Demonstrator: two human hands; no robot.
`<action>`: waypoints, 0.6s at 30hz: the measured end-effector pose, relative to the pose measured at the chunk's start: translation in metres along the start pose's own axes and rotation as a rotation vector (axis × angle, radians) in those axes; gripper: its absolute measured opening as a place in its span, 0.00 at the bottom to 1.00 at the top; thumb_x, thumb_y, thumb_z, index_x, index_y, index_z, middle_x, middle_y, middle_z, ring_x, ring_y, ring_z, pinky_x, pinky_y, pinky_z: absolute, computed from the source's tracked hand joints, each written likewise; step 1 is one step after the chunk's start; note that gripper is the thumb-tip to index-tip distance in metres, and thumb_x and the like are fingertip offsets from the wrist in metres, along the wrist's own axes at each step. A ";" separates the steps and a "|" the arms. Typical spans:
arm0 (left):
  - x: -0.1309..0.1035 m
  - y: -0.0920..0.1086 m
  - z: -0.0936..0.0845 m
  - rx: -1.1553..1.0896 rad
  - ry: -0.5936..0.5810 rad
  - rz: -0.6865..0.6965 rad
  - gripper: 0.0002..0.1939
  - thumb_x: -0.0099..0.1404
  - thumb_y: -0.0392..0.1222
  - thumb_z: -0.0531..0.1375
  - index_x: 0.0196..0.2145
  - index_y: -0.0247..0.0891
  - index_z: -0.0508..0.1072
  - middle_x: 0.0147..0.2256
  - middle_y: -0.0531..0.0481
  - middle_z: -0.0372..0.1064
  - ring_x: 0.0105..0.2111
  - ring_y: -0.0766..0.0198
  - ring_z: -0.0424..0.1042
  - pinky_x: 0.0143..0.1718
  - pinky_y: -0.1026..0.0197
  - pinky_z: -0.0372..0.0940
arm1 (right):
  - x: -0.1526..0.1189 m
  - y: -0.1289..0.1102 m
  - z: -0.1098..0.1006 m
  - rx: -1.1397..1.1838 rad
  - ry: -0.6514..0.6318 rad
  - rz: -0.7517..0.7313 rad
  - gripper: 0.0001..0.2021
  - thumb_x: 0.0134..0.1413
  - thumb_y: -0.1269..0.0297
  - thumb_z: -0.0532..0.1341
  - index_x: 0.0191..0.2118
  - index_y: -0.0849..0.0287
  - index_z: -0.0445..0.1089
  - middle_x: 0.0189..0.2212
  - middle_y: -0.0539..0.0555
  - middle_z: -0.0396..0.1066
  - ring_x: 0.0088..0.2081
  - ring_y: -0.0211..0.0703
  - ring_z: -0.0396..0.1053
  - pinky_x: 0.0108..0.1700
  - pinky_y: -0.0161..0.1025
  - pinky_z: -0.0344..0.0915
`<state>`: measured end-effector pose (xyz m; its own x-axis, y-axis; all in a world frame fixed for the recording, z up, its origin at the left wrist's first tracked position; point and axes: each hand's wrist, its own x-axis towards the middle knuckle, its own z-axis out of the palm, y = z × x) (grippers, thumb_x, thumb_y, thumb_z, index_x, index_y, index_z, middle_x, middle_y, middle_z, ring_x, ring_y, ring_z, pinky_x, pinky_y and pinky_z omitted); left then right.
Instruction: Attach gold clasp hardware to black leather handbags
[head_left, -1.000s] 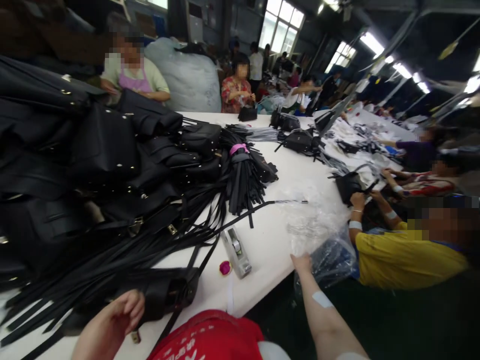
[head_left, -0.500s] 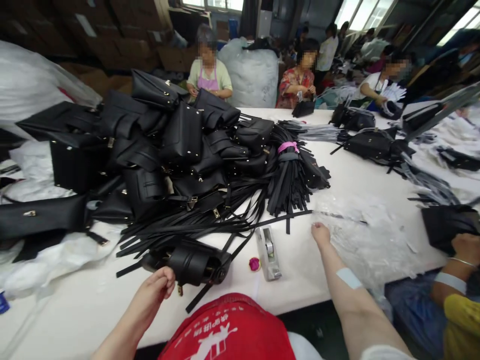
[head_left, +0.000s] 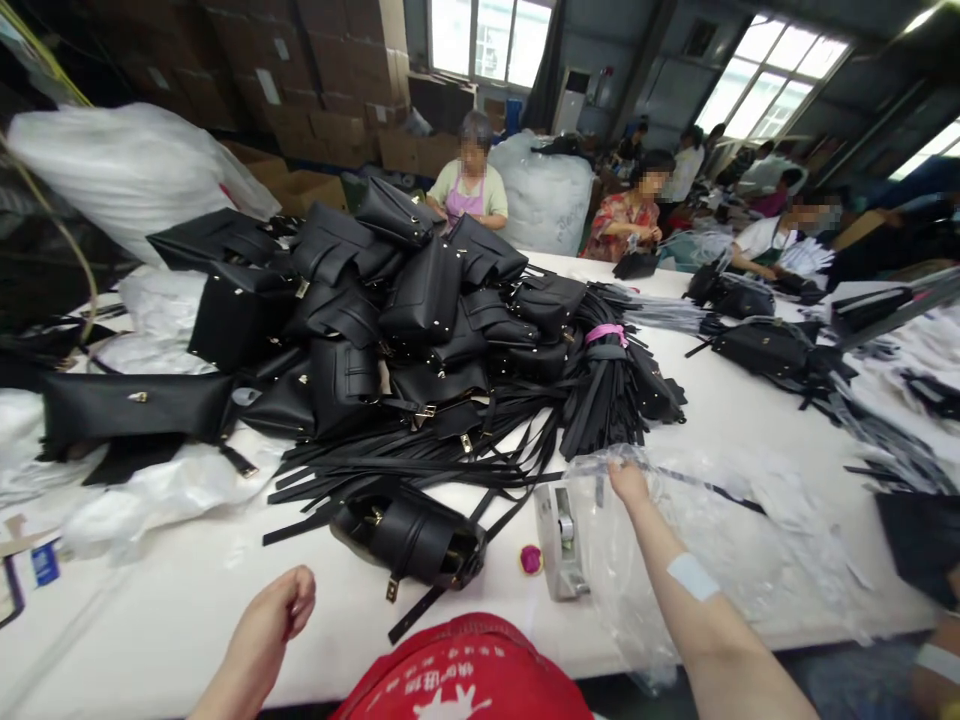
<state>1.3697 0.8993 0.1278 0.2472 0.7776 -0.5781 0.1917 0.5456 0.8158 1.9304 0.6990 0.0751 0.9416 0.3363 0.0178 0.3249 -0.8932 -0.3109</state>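
My right hand (head_left: pixel 628 485) pinches the edge of a clear plastic bag (head_left: pixel 622 580), which hangs down over the table's front edge. My left hand (head_left: pixel 279 608) is held above the white table with its fingers curled in and nothing seen in them. To its right lies a black handbag (head_left: pixel 412 535) on its side, with brass-coloured fittings and a strap end towards me. Between this bag and the plastic stand a tape dispenser (head_left: pixel 562 540) and a small magenta disc (head_left: pixel 531 559).
A heap of black handbags (head_left: pixel 420 290) covers the left and middle of the table. Loose black straps (head_left: pixel 420 465) and a strap bundle with a pink tie (head_left: pixel 606 333) lie before it. Several people work across the table. A co-worker's arm (head_left: pixel 941 655) shows at the right edge.
My right hand has drawn the clear plastic bag left and towards me, beside the tape dispenser. My left hand has moved away from the near handbag. The view has tilted up and turned left.
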 end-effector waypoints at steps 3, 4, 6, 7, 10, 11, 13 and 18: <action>0.007 0.000 -0.007 -0.005 0.013 0.006 0.13 0.47 0.50 0.53 0.16 0.40 0.54 0.14 0.59 0.42 0.16 0.73 0.41 0.19 0.65 0.38 | -0.025 -0.021 -0.012 0.024 0.063 -0.093 0.29 0.54 0.60 0.56 0.54 0.84 0.63 0.49 0.80 0.65 0.54 0.65 0.62 0.56 0.53 0.59; 0.009 0.001 -0.008 -0.004 0.025 0.007 0.13 0.47 0.50 0.53 0.18 0.39 0.55 0.15 0.60 0.42 0.16 0.73 0.41 0.19 0.65 0.38 | -0.036 -0.031 -0.015 0.035 0.074 -0.145 0.29 0.55 0.59 0.55 0.55 0.81 0.62 0.51 0.77 0.64 0.57 0.63 0.60 0.59 0.52 0.57; 0.014 0.004 -0.009 0.012 0.063 0.011 0.13 0.46 0.50 0.53 0.25 0.38 0.61 0.16 0.62 0.41 0.16 0.73 0.41 0.19 0.66 0.37 | -0.065 -0.057 -0.018 0.099 0.058 -0.299 0.27 0.56 0.57 0.55 0.54 0.74 0.64 0.52 0.70 0.65 0.57 0.58 0.60 0.61 0.49 0.56; 0.016 0.005 -0.010 0.030 0.081 0.013 0.15 0.45 0.50 0.54 0.29 0.37 0.64 0.16 0.63 0.43 0.16 0.72 0.42 0.19 0.66 0.38 | -0.084 -0.071 -0.018 0.152 0.028 -0.393 0.25 0.56 0.55 0.55 0.53 0.70 0.65 0.51 0.67 0.67 0.56 0.55 0.61 0.61 0.48 0.57; 0.019 0.006 -0.016 0.116 0.093 0.011 0.26 0.43 0.51 0.56 0.39 0.34 0.68 0.16 0.62 0.50 0.17 0.70 0.48 0.20 0.66 0.43 | -0.152 -0.115 -0.014 0.338 -0.177 -0.673 0.22 0.57 0.52 0.56 0.50 0.64 0.67 0.48 0.63 0.69 0.51 0.52 0.65 0.57 0.49 0.62; 0.019 0.006 -0.019 0.146 0.090 0.006 0.28 0.43 0.52 0.57 0.40 0.33 0.69 0.16 0.61 0.52 0.18 0.69 0.51 0.21 0.65 0.45 | -0.176 -0.128 -0.013 0.363 -0.282 -0.735 0.21 0.57 0.52 0.58 0.50 0.62 0.67 0.48 0.61 0.69 0.51 0.50 0.65 0.57 0.49 0.63; 0.018 0.005 -0.029 0.193 0.093 -0.003 0.30 0.42 0.55 0.58 0.40 0.32 0.71 0.17 0.58 0.56 0.20 0.67 0.56 0.22 0.63 0.50 | -0.218 -0.151 -0.010 0.365 -0.464 -0.832 0.24 0.53 0.53 0.62 0.53 0.61 0.65 0.50 0.60 0.68 0.52 0.49 0.65 0.57 0.48 0.63; 0.014 0.001 -0.053 0.217 0.131 -0.048 0.30 0.38 0.55 0.59 0.37 0.32 0.72 0.24 0.51 0.66 0.28 0.60 0.67 0.28 0.60 0.59 | -0.268 -0.175 -0.005 0.391 -0.488 -0.887 0.24 0.51 0.60 0.64 0.53 0.60 0.64 0.52 0.60 0.66 0.54 0.49 0.63 0.59 0.49 0.62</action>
<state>1.3231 0.9273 0.1217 0.1101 0.7941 -0.5977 0.4031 0.5140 0.7572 1.6216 0.7640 0.1298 0.2203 0.9749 0.0327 0.7402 -0.1453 -0.6565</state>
